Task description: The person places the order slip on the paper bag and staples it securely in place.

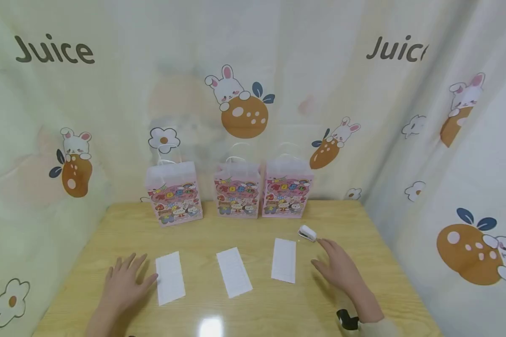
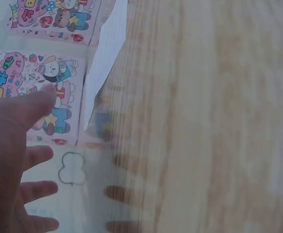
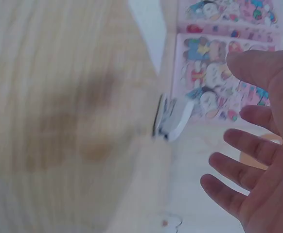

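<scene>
- Pale cloth (image 1: 278,42) printed with rabbits, fruit and the word "Juice" hangs behind a wood-grain tabletop (image 1: 295,309).
- Three pink cartoon gift bags (image 1: 237,199) stand along the far edge, the left one set apart from the other two.
- Three white paper sheets (image 1: 234,272) lie spaced out in front of them.
- A person's left hand (image 1: 124,285), empty with fingers spread, hovers just beside the leftmost sheet (image 1: 170,278).
- The right hand (image 1: 337,269), also empty, fingers extended, is near a small white stapler (image 1: 307,233), which lies right of the rightmost sheet (image 1: 284,260).
</scene>
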`<state>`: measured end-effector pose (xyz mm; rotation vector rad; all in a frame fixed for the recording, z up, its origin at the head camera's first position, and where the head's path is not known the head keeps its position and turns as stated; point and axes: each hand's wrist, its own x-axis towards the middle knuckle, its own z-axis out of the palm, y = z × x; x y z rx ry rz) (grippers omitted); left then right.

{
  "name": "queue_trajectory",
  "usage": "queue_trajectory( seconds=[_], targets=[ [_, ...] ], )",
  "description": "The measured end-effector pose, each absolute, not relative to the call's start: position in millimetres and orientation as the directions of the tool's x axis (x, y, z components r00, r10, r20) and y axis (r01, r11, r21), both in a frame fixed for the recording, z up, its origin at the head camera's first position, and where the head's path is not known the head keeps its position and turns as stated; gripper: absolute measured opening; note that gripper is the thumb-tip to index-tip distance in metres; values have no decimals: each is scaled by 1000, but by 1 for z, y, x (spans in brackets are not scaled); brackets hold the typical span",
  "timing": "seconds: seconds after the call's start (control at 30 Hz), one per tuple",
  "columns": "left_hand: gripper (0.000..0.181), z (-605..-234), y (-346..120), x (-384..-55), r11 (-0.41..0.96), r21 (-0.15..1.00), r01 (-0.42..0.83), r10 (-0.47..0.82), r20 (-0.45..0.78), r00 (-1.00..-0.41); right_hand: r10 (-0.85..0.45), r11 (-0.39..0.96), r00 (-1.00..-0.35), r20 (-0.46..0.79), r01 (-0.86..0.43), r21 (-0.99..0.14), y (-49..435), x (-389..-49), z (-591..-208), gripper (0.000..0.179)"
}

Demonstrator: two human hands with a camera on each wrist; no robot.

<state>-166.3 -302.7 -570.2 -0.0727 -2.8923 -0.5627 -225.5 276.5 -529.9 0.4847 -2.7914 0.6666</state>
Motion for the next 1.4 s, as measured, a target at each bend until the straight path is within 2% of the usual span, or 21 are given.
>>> queue_trajectory(
  seconds=[0.2, 0.43, 0.57, 0.73, 1.07, 1.4],
  targets=[
    [72, -569, -302, -182, 915, 393, 94, 16, 198, -980, -288, 805, -905, 312, -405, -433, 254, -236, -521, 52],
    [69, -574, -298, -186, 903, 418, 100, 26, 179, -984, -334, 763, -907, 255, -419, -492, 218, -238, -524, 41],
    [58, -575, -292, -193, 909, 393, 135, 52, 216, -975, -355, 730, -903, 241, -429, -532, 196, -237, -526, 34],
    [44, -574, -287, -200, 894, 420, 159, 55, 249, -967, -414, 682, -878, 241, -474, -557, 170, -236, -528, 26],
    [45, -585, -285, -216, 879, 463, 116, 15, 216, -976, -478, 647, -861, 175, -480, -592, 147, -232, -537, 25],
    [38, -588, -287, -214, 835, 541, 105, -16, 214, -977, -488, 632, -861, 141, -460, -624, 139, -227, -544, 24]
  ],
)
